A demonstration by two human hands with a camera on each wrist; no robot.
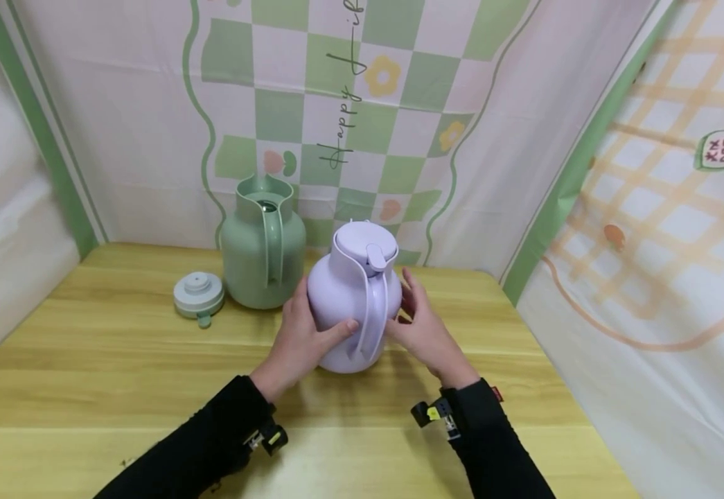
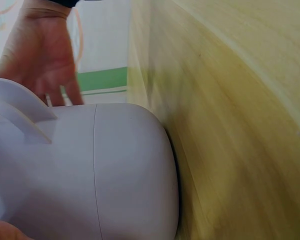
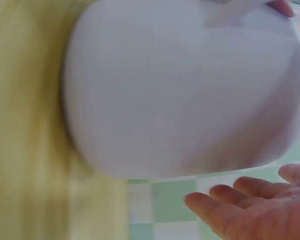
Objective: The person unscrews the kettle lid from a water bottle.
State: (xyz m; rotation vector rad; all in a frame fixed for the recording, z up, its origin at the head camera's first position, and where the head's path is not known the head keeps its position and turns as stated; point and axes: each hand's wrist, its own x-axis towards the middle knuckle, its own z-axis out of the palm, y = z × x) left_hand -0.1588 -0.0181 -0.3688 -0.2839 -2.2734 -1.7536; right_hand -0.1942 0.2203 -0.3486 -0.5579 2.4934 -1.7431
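A lavender thermos jug (image 1: 343,291) with its lid (image 1: 362,239) on stands on the wooden table, its handle (image 1: 375,315) toward me. My left hand (image 1: 302,336) holds the jug's left side, thumb across the front near the handle and fingers round the far side, mostly hidden. On the other side, my right hand (image 1: 424,333) is beside the jug with fingers spread and loosely bent. The right wrist view shows those fingers (image 3: 215,205) apart from the jug's wall (image 3: 165,100). Low in the left wrist view, a bit of the left hand (image 2: 5,231) touches the jug (image 2: 130,170).
Behind and left of the lavender jug stands a green thermos jug (image 1: 243,256) without its lid, its mouth uncovered. A pale round stopper lid (image 1: 198,294) with a green tab lies left of it on the table (image 1: 118,353). Patterned cloth (image 1: 280,114) hangs at the back and sides.
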